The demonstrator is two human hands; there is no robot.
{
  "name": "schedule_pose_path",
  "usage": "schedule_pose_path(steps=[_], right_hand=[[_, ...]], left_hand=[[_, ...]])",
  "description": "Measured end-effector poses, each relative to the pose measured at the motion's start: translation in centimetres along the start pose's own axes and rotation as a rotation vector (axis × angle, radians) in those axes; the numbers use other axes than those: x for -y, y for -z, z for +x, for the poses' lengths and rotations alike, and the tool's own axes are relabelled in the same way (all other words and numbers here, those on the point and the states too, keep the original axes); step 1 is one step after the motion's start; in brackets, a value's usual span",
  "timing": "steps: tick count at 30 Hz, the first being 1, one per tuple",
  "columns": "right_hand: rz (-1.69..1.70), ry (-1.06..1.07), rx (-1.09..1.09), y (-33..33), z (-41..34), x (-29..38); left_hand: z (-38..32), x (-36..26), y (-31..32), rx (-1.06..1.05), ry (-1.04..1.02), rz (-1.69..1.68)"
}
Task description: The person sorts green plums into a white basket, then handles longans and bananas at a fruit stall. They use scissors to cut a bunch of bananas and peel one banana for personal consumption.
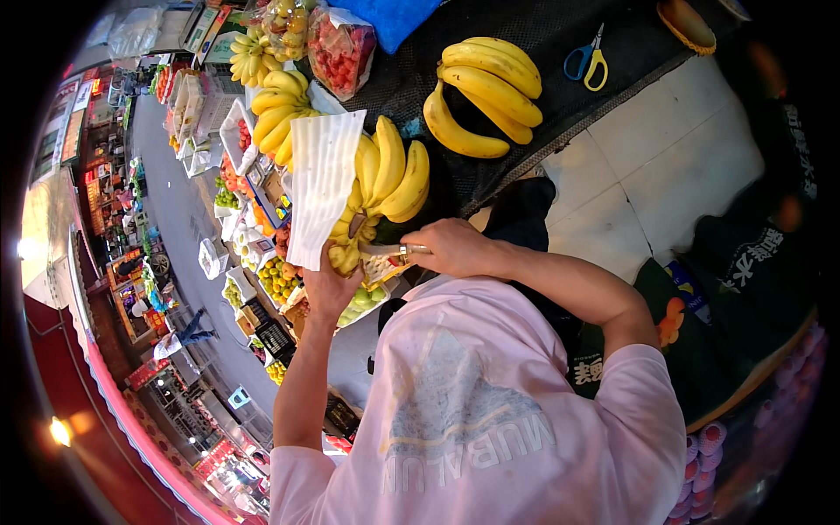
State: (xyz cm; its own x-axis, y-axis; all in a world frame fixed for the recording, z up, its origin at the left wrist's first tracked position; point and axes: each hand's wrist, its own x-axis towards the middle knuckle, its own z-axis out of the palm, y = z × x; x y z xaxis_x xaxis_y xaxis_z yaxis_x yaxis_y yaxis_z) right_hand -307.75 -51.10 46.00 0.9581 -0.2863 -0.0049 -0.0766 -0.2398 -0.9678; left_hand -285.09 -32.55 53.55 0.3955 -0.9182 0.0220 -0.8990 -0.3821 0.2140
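My left hand (333,282) holds the lower end of a large banana bunch (384,177), near its cut stem. A white ribbed foam sheet (321,177) lies along the bunch's left side, its lower end at my left fingers. On the right, my right hand (446,246) grips a knife (394,249) by its handle. The blade reaches to the stem end of the bunch; its tip is hidden there. A smaller banana bunch (492,92) rests on the black mesh-covered surface above my right hand.
Scissors (587,59) with blue and yellow handles lie on the black mesh (558,131). A bag of red fruit (341,49), a blue bag (394,20) and more bananas (282,111) are at the top. Fruit boxes stand along the left, beside a street. Pale floor tiles (643,151) show at right.
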Motion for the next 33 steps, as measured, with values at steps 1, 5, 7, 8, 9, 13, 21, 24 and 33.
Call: schedule_pose_path(steps=[1,5,7,8,9,13,21,24,33], right_hand=[[0.017,0.007,-0.029,-0.4,0.3,-0.3],[0.057,0.001,-0.065,-2.0,1.2,-1.0],[0.076,-0.005,-0.094,-3.0,1.4,-1.5],[0.095,0.004,-0.129,-3.7,1.4,-1.5],[0.115,0.013,-0.161,-4.2,1.5,-1.4],[0.054,-0.063,-0.237,-6.2,2.7,0.0],[-0.071,-0.021,-0.282,-7.0,3.2,1.0],[-0.101,-0.024,-0.284,-7.1,3.2,1.4],[-0.11,-0.033,-0.291,-7.5,4.4,2.1]], left_hand=[[0.1,-0.1,0.2,0.005,-0.003,0.007],[-0.1,-0.1,0.3,0.008,0.014,0.014],[-0.1,0.2,0.2,0.001,0.024,-0.002],[-0.2,0.3,0.1,0.014,0.038,0.008],[-0.2,0.3,0.1,0.012,0.023,0.005],[-0.1,-0.3,0.0,-0.002,0.005,0.01],[-0.3,-2.1,-0.8,-0.088,-0.035,0.016],[-0.5,-1.7,-1.3,-0.127,-0.046,0.02],[-0.7,-1.6,-1.5,-0.141,-0.028,0.009]])
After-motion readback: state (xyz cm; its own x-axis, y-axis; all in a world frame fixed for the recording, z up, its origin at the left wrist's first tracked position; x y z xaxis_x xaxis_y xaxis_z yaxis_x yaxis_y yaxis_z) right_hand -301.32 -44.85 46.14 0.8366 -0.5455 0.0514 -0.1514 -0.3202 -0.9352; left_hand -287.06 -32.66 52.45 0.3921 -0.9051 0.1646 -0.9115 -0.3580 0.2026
